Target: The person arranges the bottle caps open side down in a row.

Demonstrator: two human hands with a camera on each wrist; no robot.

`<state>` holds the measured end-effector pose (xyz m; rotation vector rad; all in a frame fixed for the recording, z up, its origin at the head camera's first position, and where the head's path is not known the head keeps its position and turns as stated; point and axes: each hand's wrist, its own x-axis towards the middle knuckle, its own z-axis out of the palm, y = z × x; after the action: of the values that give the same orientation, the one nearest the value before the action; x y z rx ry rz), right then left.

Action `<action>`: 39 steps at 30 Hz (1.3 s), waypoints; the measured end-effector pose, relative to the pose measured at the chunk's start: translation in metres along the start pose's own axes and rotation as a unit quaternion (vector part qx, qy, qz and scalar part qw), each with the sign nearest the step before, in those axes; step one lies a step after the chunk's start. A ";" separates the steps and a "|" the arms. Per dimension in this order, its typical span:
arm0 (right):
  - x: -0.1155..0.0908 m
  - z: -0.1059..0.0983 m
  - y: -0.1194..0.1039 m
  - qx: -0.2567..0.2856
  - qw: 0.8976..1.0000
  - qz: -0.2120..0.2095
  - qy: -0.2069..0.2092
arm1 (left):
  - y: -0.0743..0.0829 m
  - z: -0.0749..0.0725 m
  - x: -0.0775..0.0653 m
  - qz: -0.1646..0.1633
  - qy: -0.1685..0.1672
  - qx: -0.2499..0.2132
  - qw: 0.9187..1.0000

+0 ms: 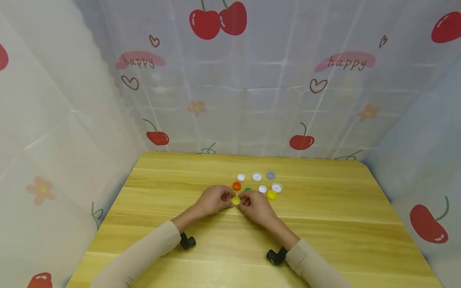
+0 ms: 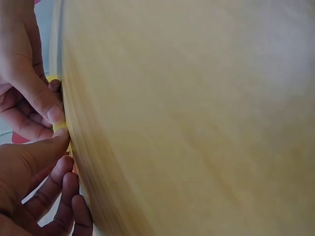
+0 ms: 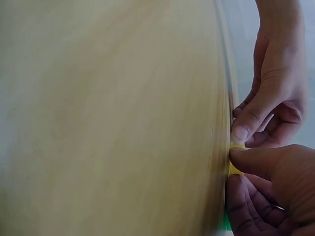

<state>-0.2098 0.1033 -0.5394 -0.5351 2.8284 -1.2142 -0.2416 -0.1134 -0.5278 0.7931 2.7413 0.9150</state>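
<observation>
A small round yellow bottle cap (image 1: 235, 201) is held between both hands low over the wooden table. The left hand (image 1: 215, 200) pinches its left side with thumb and fingers, and the right hand (image 1: 255, 205) pinches the right side. In the left wrist view the yellow cap (image 2: 59, 126) shows as a thin strip between the two thumbs. Fingers cover most of the cap (image 3: 236, 169) in the right wrist view too. Just beyond the hands lie an orange cap (image 1: 236, 186) and a green cap (image 1: 247, 190), the green one partly hidden by the right hand.
More caps lie loose behind the right hand: another yellow cap (image 1: 271, 195), a grey cap (image 1: 271, 175) and several white caps, one a white cap (image 1: 276, 187) with a clear rim. Black wrist cameras (image 1: 276, 256) hang under the forearms. A printed curtain (image 1: 245, 88) surrounds the table (image 1: 324, 224).
</observation>
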 end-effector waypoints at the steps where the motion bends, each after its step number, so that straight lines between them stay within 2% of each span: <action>1: 0.000 0.000 0.000 -0.001 1.000 -0.002 0.000 | 0.001 0.000 0.000 0.000 0.001 0.004 1.000; 9: -0.001 -0.001 -0.001 -0.002 1.000 -0.009 -0.005 | 0.000 0.003 0.000 0.001 0.003 0.000 1.000; 17: -0.009 -0.007 0.002 0.013 0.999 -0.047 0.011 | 0.002 0.001 -0.007 0.001 0.014 -0.044 0.999; 20: -0.013 -0.011 0.004 0.028 0.997 -0.067 0.030 | 0.003 -0.001 -0.011 0.018 0.025 -0.074 0.997; 25: -0.020 -0.022 0.004 0.080 0.989 -0.105 0.059 | 0.008 -0.004 -0.015 0.050 0.049 -0.132 0.989; 30: -0.030 -0.034 0.005 0.170 0.971 -0.155 0.068 | 0.020 -0.003 -0.021 0.079 0.068 -0.190 0.976; 34: -0.036 -0.041 0.007 0.206 0.958 -0.185 0.079 | 0.033 0.000 -0.024 0.099 0.083 -0.222 0.966; 39: -0.041 -0.046 0.008 0.211 0.956 -0.185 0.080 | 0.042 0.005 -0.026 0.104 0.105 -0.226 0.963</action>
<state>-0.1809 0.1534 -0.5181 -1.0020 2.5280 -1.9413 -0.1992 -0.0960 -0.5078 0.9431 2.4783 1.6781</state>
